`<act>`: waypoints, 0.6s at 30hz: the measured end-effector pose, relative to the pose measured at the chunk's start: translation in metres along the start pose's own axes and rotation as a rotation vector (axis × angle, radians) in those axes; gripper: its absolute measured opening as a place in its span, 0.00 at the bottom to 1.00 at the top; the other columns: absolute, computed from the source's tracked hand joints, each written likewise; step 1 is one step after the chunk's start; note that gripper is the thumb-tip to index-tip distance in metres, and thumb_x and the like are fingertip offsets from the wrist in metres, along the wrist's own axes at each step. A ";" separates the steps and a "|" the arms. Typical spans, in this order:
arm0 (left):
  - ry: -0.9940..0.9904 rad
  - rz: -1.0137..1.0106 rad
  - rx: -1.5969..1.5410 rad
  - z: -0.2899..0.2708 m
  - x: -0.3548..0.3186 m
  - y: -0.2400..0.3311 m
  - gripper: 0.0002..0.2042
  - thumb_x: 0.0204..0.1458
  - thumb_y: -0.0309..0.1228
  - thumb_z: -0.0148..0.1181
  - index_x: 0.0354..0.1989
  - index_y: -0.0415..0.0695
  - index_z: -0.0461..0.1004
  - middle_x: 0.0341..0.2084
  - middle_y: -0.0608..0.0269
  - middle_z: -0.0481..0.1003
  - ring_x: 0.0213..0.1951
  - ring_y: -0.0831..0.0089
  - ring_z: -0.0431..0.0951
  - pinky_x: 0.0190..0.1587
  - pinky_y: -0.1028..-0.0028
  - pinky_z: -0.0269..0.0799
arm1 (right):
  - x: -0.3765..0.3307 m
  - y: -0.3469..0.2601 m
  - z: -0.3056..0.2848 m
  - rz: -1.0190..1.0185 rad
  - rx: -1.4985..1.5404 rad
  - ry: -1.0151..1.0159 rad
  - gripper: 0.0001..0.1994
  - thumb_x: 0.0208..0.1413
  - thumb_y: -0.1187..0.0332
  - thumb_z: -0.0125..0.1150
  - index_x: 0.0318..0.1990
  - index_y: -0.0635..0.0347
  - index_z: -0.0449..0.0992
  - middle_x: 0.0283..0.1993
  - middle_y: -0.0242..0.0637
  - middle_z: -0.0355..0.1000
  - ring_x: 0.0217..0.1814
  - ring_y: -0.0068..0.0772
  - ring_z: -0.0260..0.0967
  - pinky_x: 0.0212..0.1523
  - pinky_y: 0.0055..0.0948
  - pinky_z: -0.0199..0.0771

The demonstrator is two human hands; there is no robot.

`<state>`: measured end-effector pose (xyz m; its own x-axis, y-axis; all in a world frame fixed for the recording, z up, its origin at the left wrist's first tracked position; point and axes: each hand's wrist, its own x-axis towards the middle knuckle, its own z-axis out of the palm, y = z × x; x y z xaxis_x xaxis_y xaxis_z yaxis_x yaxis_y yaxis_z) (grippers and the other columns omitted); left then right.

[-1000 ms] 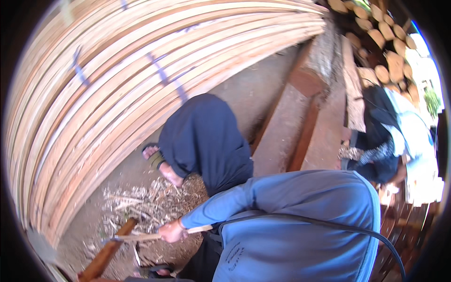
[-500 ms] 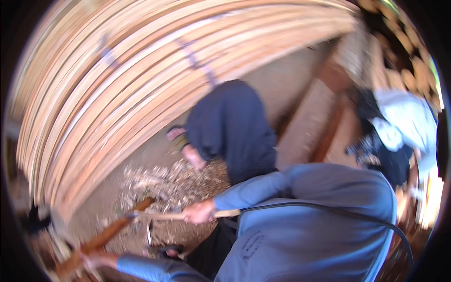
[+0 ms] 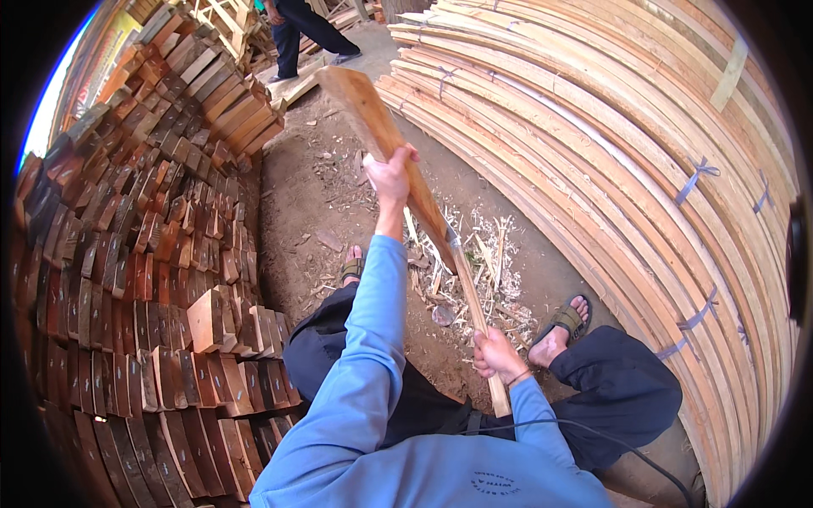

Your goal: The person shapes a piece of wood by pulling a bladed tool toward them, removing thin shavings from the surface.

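My left hand [image 3: 390, 179] is closed around the middle of a thick brown wooden plank [image 3: 375, 118], which slants from the far left down toward my right hand. My right hand [image 3: 498, 356] grips the pale wooden handle [image 3: 471, 292] of a long tool. A small metal part [image 3: 451, 230] shows at its upper end, against the plank's lower end. The tool's blade or head is mostly hidden, so its exact kind cannot be told. Pale wood shavings [image 3: 508, 292] lie on the ground beneath, between my sandalled feet.
Stacked timber blocks [image 3: 169, 313] rise along the left. Tied bundles of long wooden strips [image 3: 593, 152] curve along the right. Another person's legs [image 3: 305, 38] show at the far end. A black cable [image 3: 610, 440] crosses near my right arm.
The view has swung round, bringing the timber stack in and the stooping person at right out of view. The plank now points away from me. Both hands keep their holds.
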<state>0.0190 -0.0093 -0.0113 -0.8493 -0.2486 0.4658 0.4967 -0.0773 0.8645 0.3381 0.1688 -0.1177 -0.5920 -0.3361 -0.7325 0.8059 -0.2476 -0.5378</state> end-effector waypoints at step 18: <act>0.016 0.038 -0.019 -0.004 0.006 0.004 0.08 0.47 0.25 0.59 0.21 0.34 0.79 0.18 0.58 0.79 0.23 0.70 0.80 0.30 0.72 0.74 | -0.031 0.016 0.001 0.041 -0.006 0.103 0.11 0.76 0.55 0.43 0.40 0.47 0.61 0.22 0.25 0.54 0.14 0.16 0.47 0.11 0.22 0.45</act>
<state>0.0161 -0.0148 -0.0060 -0.8268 -0.2669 0.4952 0.5322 -0.0860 0.8422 0.3690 0.1742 -0.1034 -0.5558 -0.2502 -0.7928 0.8295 -0.2300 -0.5089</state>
